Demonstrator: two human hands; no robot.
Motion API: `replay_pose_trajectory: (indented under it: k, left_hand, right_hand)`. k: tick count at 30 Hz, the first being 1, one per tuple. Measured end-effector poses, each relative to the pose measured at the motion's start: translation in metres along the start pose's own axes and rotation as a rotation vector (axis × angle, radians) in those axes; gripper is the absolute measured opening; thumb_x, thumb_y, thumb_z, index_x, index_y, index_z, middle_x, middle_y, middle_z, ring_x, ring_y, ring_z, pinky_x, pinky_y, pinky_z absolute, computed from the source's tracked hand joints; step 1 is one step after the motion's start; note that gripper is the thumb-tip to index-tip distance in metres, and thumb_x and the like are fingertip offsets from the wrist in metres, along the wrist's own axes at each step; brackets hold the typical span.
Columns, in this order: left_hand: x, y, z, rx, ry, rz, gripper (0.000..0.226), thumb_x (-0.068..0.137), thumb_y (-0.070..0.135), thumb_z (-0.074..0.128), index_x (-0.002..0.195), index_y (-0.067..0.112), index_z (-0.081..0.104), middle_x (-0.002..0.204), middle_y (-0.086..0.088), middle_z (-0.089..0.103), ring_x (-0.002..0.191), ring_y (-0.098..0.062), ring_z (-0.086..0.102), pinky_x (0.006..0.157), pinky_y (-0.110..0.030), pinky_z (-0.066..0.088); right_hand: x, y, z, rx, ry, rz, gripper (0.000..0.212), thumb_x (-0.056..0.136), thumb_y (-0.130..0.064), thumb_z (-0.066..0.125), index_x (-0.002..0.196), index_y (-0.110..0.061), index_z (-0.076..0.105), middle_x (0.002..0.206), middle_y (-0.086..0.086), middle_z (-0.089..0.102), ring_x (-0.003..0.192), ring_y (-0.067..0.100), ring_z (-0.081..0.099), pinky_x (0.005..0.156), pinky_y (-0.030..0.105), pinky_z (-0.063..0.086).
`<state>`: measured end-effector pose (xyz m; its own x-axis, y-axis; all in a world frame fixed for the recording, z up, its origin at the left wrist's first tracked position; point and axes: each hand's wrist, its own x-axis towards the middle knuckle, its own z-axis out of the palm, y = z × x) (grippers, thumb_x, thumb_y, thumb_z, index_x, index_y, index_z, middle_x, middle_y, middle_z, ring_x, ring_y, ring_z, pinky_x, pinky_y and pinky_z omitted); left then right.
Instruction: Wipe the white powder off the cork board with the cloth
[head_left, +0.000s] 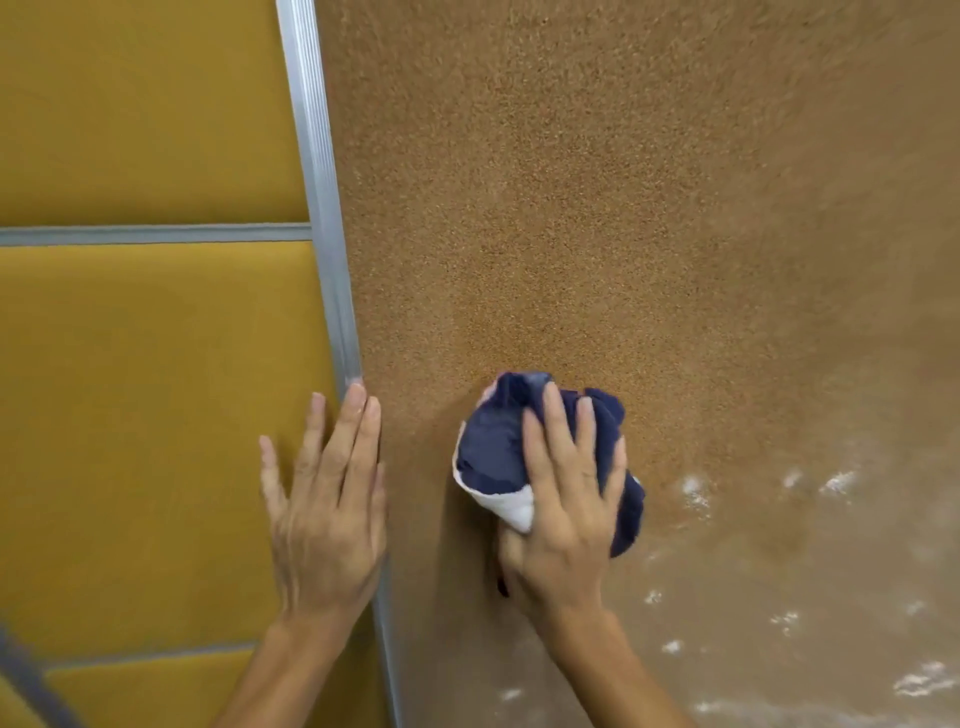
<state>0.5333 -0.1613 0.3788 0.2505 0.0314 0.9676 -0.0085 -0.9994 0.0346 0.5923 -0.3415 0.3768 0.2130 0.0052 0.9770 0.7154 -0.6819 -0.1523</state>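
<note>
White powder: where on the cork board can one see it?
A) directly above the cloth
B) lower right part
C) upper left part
B: the white powder lies in patches on the cork board, to the right of and below the cloth that the right hand holds.

Head view. The right grip (566, 514) holds a bunched dark-blue cloth (493, 457), white at its lower edge, pressed against the cork board (571, 208). The left grip (327, 509) lies flat, fingers straight, across the metal frame strip (324, 208) and the adjoining yellow panel (145, 415). White powder (696, 493) shows in scattered patches right of and below the cloth. The board's upper area appears brown and grainy.
</note>
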Motion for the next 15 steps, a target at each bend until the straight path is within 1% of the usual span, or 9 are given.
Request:
replay_pose_trajectory:
  k: [1, 3, 5, 7, 10, 13, 15]
  left_hand:
    - [0.000, 0.002, 0.001, -0.009, 0.003, -0.017, 0.046, 0.111, 0.021, 0.039, 0.155, 0.007, 0.041, 0.165, 0.000, 0.033, 0.156, -0.024, 0.026, 0.126, -0.059, 0.012]
    - [0.000, 0.007, 0.002, -0.035, -0.002, -0.045, 0.050, 0.108, 0.021, 0.040, 0.156, 0.007, 0.038, 0.168, 0.002, 0.026, 0.156, -0.027, 0.027, 0.126, -0.059, 0.011]
    - [0.000, 0.011, 0.003, -0.023, 0.005, -0.051, 0.048, 0.109, 0.020, 0.039, 0.155, 0.006, 0.039, 0.168, 0.003, 0.025, 0.154, -0.029, 0.030, 0.125, -0.060, 0.013]
    - [0.003, 0.014, 0.001, 0.014, 0.038, -0.061, 0.043, 0.112, 0.022, 0.039, 0.151, 0.005, 0.045, 0.164, -0.001, 0.034, 0.151, -0.027, 0.037, 0.123, -0.059, 0.016]
    - [0.008, 0.020, -0.003, 0.050, 0.083, -0.071, 0.041, 0.107, 0.018, 0.046, 0.144, 0.006, 0.054, 0.157, -0.005, 0.047, 0.145, -0.024, 0.044, 0.120, -0.060, 0.020]
    - [0.017, 0.030, -0.007, 0.059, 0.114, -0.083, 0.037, 0.102, 0.015, 0.051, 0.136, 0.006, 0.062, 0.152, -0.005, 0.053, 0.142, -0.024, 0.048, 0.119, -0.062, 0.020]
    - [0.027, 0.044, -0.007, 0.031, 0.124, -0.059, 0.034, 0.100, 0.015, 0.053, 0.131, 0.006, 0.065, 0.150, -0.005, 0.055, 0.141, -0.025, 0.048, 0.122, -0.058, 0.016]
  right_hand:
    - [0.004, -0.010, 0.005, 0.020, -0.028, -0.042, 0.049, 0.105, -0.029, 0.040, 0.150, -0.010, 0.045, 0.161, 0.007, 0.038, 0.156, 0.028, 0.026, 0.126, 0.055, 0.017]
    - [-0.003, -0.017, 0.009, 0.048, -0.144, -0.173, 0.059, 0.095, -0.027, 0.052, 0.152, -0.014, 0.044, 0.166, 0.000, 0.030, 0.157, 0.024, 0.025, 0.128, 0.051, 0.012]
    - [-0.018, -0.008, 0.002, 0.077, -0.245, -0.228, 0.062, 0.092, -0.026, 0.057, 0.152, -0.016, 0.047, 0.167, -0.004, 0.031, 0.156, 0.021, 0.027, 0.128, 0.048, 0.013]
    - [-0.025, -0.001, -0.011, 0.109, -0.290, -0.210, 0.058, 0.092, -0.025, 0.058, 0.149, -0.014, 0.052, 0.164, -0.002, 0.037, 0.155, 0.021, 0.030, 0.128, 0.049, 0.017]
    - [-0.020, 0.001, -0.029, 0.190, -0.301, -0.177, 0.053, 0.093, -0.020, 0.055, 0.145, -0.009, 0.056, 0.161, 0.002, 0.044, 0.153, 0.024, 0.034, 0.123, 0.056, 0.026]
    - [-0.014, -0.001, -0.049, 0.269, -0.283, -0.056, 0.048, 0.098, -0.019, 0.052, 0.145, -0.009, 0.056, 0.160, 0.003, 0.046, 0.152, 0.027, 0.036, 0.117, 0.060, 0.032]
    - [-0.015, 0.004, -0.064, 0.305, -0.247, 0.034, 0.043, 0.106, -0.024, 0.046, 0.145, -0.010, 0.056, 0.159, 0.004, 0.047, 0.151, 0.027, 0.039, 0.116, 0.059, 0.034]
